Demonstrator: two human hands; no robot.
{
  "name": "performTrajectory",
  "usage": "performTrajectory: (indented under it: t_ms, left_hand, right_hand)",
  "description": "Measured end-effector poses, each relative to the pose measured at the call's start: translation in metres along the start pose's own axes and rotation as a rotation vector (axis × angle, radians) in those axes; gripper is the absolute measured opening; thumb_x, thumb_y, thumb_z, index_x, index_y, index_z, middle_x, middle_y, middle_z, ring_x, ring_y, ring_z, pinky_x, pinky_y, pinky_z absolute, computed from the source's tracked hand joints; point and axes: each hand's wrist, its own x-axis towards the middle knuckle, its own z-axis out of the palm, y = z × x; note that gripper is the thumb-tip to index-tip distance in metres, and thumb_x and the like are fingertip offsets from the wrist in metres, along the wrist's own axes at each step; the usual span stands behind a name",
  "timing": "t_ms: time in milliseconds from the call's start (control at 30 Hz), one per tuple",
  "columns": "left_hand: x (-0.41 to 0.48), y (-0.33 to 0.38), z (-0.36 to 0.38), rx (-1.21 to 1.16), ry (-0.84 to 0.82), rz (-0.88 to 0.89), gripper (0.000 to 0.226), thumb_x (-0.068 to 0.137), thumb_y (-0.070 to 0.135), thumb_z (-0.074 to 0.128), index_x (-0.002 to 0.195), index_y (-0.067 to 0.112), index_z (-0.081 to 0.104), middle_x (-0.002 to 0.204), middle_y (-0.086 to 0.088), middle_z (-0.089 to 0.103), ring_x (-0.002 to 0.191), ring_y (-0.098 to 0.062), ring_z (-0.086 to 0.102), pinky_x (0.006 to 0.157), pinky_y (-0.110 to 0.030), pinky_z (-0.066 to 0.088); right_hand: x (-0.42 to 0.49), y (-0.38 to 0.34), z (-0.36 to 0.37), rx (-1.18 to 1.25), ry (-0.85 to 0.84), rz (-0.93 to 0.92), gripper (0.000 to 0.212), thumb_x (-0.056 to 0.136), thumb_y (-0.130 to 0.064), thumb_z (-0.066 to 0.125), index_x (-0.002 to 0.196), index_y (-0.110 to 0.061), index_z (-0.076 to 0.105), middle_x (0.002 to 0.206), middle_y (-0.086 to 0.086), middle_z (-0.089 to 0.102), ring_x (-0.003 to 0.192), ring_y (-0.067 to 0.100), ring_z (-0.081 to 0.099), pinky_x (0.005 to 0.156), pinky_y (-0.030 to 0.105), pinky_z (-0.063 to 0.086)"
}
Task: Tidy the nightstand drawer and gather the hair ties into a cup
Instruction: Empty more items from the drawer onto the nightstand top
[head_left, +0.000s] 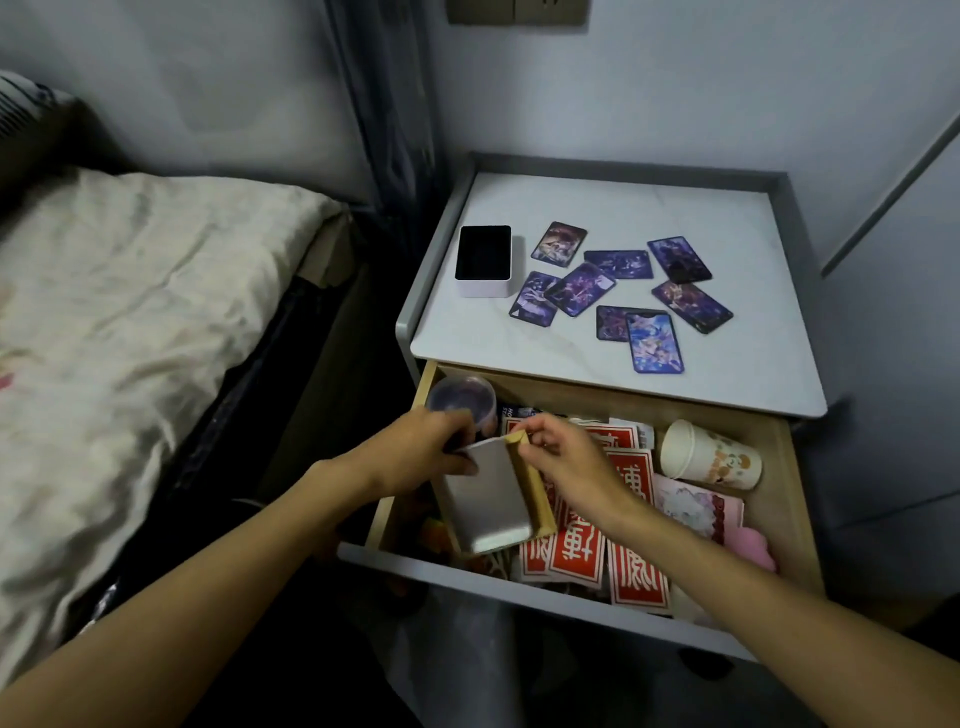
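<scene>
Silver-grey flat case (488, 506) with a tan edge strip, held tilted over the 9 o'clock side of the open drawer (519, 592). Gripped at its far-left corner by the left hand (415, 452), fingers curled round it; pinched on the tan edge at the far-right corner by the right hand (566, 457). Looks rigid, smooth, probably slippery and light; best taken by the long edges, not the glossy face. Probably mid-sort, clearing it to reach what lies beneath. Hair ties not clearly visible: blurred orange clutter (434, 535) at 8 o'clock under the case, cannot tell if that is them. If so, soft, stretchy, light, easy to pinch several at once, prone to snagging. Two candidate cups: clear plastic cup (462, 402) upright at 11 o'clock, paper cup (709, 457) on its side at 2 o'clock, thin-walled, so hold gently mid-body. Red packets (631, 540) filling the drawer's middle. Loose cards (579, 288) and white box (484, 260) on the nightstand top (727, 374).
</scene>
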Motion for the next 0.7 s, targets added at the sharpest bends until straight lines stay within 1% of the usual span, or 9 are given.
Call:
performTrajectory:
  t_ms: [133, 200, 267, 333, 400, 500, 567, 633, 700]
  left_hand:
    - [-0.007, 0.003, -0.027, -0.251, 0.089, -0.040, 0.026, 0.090, 0.021, 0.068, 0.112, 0.026, 0.055, 0.107, 0.011, 0.063, 0.100, -0.003, 0.061, 0.079, -0.020, 0.052]
    - [-0.014, -0.008, -0.047, -0.283, 0.144, -0.084, 0.021, 0.091, 0.020, 0.068, 0.110, 0.022, 0.062, 0.104, 0.007, 0.066, 0.097, -0.004, 0.063, 0.082, -0.024, 0.053]
    - [-0.022, -0.026, -0.064, -0.367, 0.225, -0.158, 0.008, 0.091, 0.016, 0.068, 0.099, 0.017, 0.069, 0.093, 0.001, 0.070, 0.087, -0.009, 0.065, 0.083, -0.034, 0.051]
    - [-0.031, -0.042, -0.071, -0.535, 0.321, -0.247, 0.006, 0.094, 0.012, 0.064, 0.092, 0.013, 0.070, 0.086, -0.006, 0.071, 0.080, -0.015, 0.065, 0.082, -0.040, 0.051]
    - [-0.034, -0.052, -0.072, -0.660, 0.405, -0.336, 0.009, 0.096, 0.011, 0.061, 0.096, 0.010, 0.070, 0.094, -0.015, 0.072, 0.086, -0.024, 0.067, 0.088, -0.046, 0.051]
    - [-0.029, -0.058, -0.072, -0.742, 0.471, -0.421, 0.011, 0.096, 0.011, 0.058, 0.095, 0.012, 0.069, 0.098, -0.017, 0.071, 0.092, -0.029, 0.066, 0.094, -0.051, 0.049]
    - [-0.026, -0.061, -0.074, -0.772, 0.505, -0.465, 0.013, 0.097, 0.011, 0.057, 0.092, 0.014, 0.069, 0.095, -0.015, 0.071, 0.090, -0.028, 0.066, 0.094, -0.050, 0.050]
    - [-0.024, -0.062, -0.075, -0.810, 0.537, -0.497, 0.014, 0.098, 0.011, 0.056, 0.090, 0.014, 0.067, 0.090, -0.011, 0.070, 0.086, -0.026, 0.066, 0.090, -0.046, 0.052]
    - [-0.023, -0.061, -0.076, -0.856, 0.557, -0.512, 0.015, 0.099, 0.012, 0.054, 0.090, 0.014, 0.067, 0.087, -0.010, 0.069, 0.084, -0.026, 0.066, 0.087, -0.043, 0.052]
  right_hand:
    - [0.006, -0.012, -0.012, 0.142, 0.009, -0.014, 0.015, 0.098, -0.013, 0.056, 0.107, -0.016, 0.067, 0.098, 0.002, 0.072, 0.091, 0.014, 0.068, 0.077, 0.026, 0.056]
    - [0.012, -0.013, -0.014, 0.158, 0.058, -0.005, 0.014, 0.098, -0.015, 0.056, 0.105, -0.014, 0.068, 0.097, 0.002, 0.070, 0.090, 0.014, 0.067, 0.078, 0.024, 0.056]
    - [0.022, -0.009, -0.013, 0.009, 0.106, -0.008, 0.017, 0.094, -0.016, 0.063, 0.110, -0.014, 0.066, 0.104, 0.000, 0.068, 0.101, 0.015, 0.064, 0.086, 0.026, 0.054]
    - [0.036, -0.004, -0.007, -0.190, 0.087, -0.020, 0.044, 0.085, -0.018, 0.074, 0.126, -0.015, 0.059, 0.121, 0.001, 0.063, 0.115, 0.017, 0.059, 0.093, 0.026, 0.049]
    - [0.048, -0.003, 0.006, -0.306, 0.051, -0.066, 0.074, 0.075, -0.022, 0.082, 0.140, -0.019, 0.046, 0.136, 0.004, 0.054, 0.125, 0.018, 0.051, 0.098, 0.026, 0.044]
    - [0.062, -0.003, 0.032, -0.425, -0.021, -0.150, 0.101, 0.070, -0.027, 0.086, 0.151, -0.025, 0.027, 0.150, 0.006, 0.036, 0.134, 0.022, 0.041, 0.102, 0.028, 0.040]
    - [0.067, -0.002, 0.047, -0.548, -0.013, -0.169, 0.107, 0.070, -0.032, 0.087, 0.153, -0.023, 0.021, 0.154, 0.005, 0.022, 0.136, 0.027, 0.038, 0.106, 0.033, 0.042]
    - [0.072, 0.001, 0.056, -0.661, 0.043, -0.193, 0.105, 0.069, -0.035, 0.087, 0.152, -0.018, 0.024, 0.153, 0.006, 0.019, 0.130, 0.033, 0.044, 0.101, 0.039, 0.048]
    - [0.073, 0.001, 0.060, -0.715, 0.084, -0.201, 0.099, 0.069, -0.036, 0.086, 0.149, -0.015, 0.031, 0.152, 0.008, 0.020, 0.122, 0.037, 0.051, 0.095, 0.041, 0.051]
